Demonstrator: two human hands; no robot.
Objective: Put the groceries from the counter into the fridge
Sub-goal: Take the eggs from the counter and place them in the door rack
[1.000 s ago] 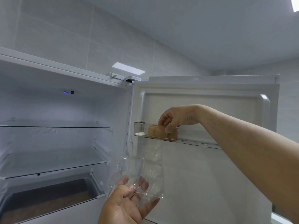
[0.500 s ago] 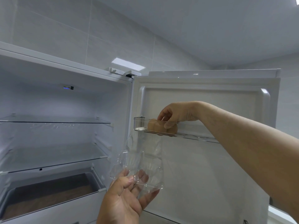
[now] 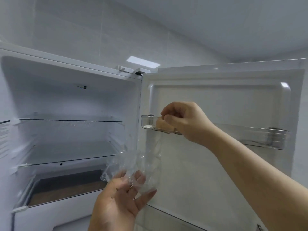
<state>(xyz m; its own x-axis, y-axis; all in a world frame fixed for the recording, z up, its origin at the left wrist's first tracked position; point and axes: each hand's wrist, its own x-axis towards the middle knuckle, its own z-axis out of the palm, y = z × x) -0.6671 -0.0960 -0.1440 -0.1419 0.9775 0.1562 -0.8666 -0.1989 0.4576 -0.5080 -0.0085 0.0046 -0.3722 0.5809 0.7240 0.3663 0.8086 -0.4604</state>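
The fridge stands open, its door [image 3: 233, 164] swung to the right. A clear door shelf [image 3: 260, 135] runs across the door's upper part. At its left end lie brown eggs [image 3: 162, 125], partly hidden by my right hand [image 3: 185, 122]. That hand hovers at the shelf rim with its fingers curled together just above the eggs; nothing shows between them. Lower down, my left hand [image 3: 120, 204] holds a clear plastic egg carton [image 3: 138, 167] upright by its bottom edge. No egg shows through the carton.
Inside the fridge are two bare glass shelves [image 3: 70, 120] [image 3: 70, 160] and a drawer [image 3: 50, 194] at the bottom. The door shelf's right part holds nothing. Grey tiled wall and ceiling lie above the fridge.
My right hand has lifted slightly from the eggs and its fingers have curled in. The view has shifted; the carton stays in my left hand.
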